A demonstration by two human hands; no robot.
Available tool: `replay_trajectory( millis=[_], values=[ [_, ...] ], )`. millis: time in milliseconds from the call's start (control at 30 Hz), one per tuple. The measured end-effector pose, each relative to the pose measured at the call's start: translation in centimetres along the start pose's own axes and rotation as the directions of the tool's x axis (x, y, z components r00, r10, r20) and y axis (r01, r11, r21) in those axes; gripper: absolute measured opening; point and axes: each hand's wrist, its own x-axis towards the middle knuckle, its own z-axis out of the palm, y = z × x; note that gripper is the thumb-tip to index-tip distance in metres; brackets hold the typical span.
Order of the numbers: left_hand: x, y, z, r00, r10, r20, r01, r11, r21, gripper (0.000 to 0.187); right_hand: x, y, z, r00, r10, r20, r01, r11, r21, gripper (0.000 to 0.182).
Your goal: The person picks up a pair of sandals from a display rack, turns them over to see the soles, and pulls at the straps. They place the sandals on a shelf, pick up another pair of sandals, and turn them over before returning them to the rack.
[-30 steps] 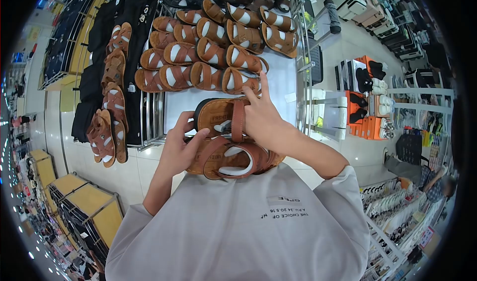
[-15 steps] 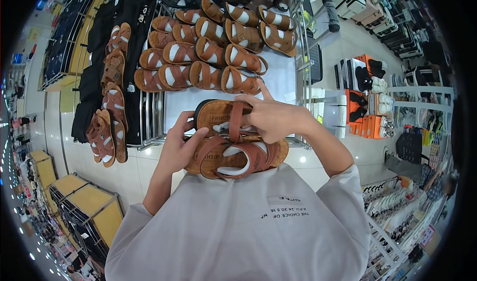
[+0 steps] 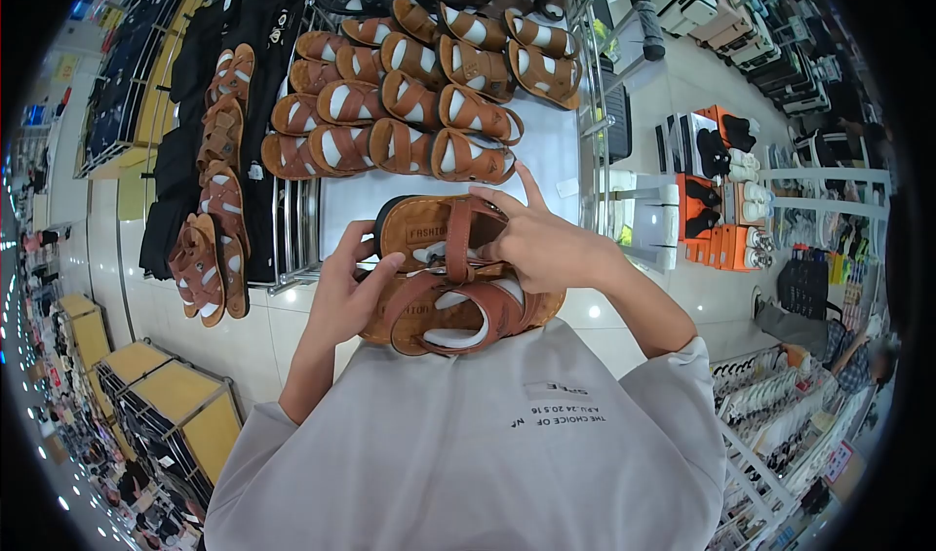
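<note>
A pair of brown sandals with white stuffing is held together in front of my chest. My left hand grips the heel end, thumb on the insoles' edge and fingers behind. My right hand holds the toe end of the upper sandal by its straps, one finger pointing up and away from it. Its fingertips are partly hidden inside the straps. The lower sandal rests close against my shirt, its wide crossed straps facing up. Stamped lettering shows on both insoles.
Beyond my hands, a white display table bears rows of brown sandals. More sandals lie on black folded clothes at the left. Orange shoe boxes and a clothes rack are at the right, with another person near it.
The pair has shifted very slightly left in my hands. My right hand has drawn back a little toward the toe, showing more of the upper sandal's straps.
</note>
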Motion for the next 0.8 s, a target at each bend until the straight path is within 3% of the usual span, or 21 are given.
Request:
replay_trajectory(
  millis=[100, 200, 300, 400, 433, 500, 533, 667, 767, 800],
  values=[
    [0.1, -0.1, 0.1, 1.0, 0.019, -0.005, -0.019, 1.0, 0.015, 0.035, -0.2, -0.1, 0.8, 0.986, -0.011, -0.167, 0.021, 0.998, 0.055, 0.03],
    [0.3, -0.1, 0.1, 1.0, 0.014, -0.009, -0.014, 1.0, 0.009, 0.035, 0.2, -1.0, 0.4, 0.991, 0.113, -0.065, -0.118, 0.99, -0.083, 0.041],
    [0.5, -0.7, -0.1, 1.0, -0.008, -0.011, 0.008, 1.0, 0.003, 0.036, 0.8, -1.3, -0.3, 0.97, 0.196, 0.145, -0.182, 0.977, -0.108, 0.046],
    [0.5, -1.3, -0.4, 0.999, -0.019, -0.033, 0.017, 0.998, -0.065, 0.036, -0.6, -1.7, -0.9, 0.985, 0.118, -0.128, -0.119, 0.993, -0.003, 0.04],
    [0.5, -1.4, -0.4, 0.999, -0.027, -0.047, 0.022, 0.994, -0.105, 0.036, -1.4, -1.9, -1.4, 0.962, 0.107, -0.25, -0.08, 0.99, 0.117, 0.039],
    [0.4, -1.5, -0.4, 0.996, -0.044, -0.074, 0.033, 0.989, -0.141, 0.035, -3.2, -2.2, -2.3, 0.872, 0.128, -0.472, 0.041, 0.942, 0.333, 0.037],
    [0.5, -1.5, -0.3, 0.995, -0.054, -0.085, 0.042, 0.99, -0.136, 0.035, -4.0, -2.0, -1.8, 0.808, 0.162, -0.566, 0.018, 0.954, 0.299, 0.035],
    [1.1, -2.4, 0.8, 0.989, -0.014, -0.146, -0.002, 0.994, -0.108, 0.034, -4.1, -3.1, 2.4, 0.626, 0.442, -0.643, -0.047, 0.844, 0.535, 0.034],
    [1.1, -1.5, 1.9, 0.984, -0.022, -0.176, 0.021, 1.0, -0.009, 0.033, -2.8, -5.2, 4.9, 0.637, 0.617, -0.462, -0.156, 0.69, 0.707, 0.031],
    [0.9, -1.2, 2.1, 0.984, -0.013, -0.176, 0.022, 0.999, 0.048, 0.033, -2.1, -5.7, 5.7, 0.591, 0.662, -0.462, -0.178, 0.665, 0.725, 0.03]
  ],
)
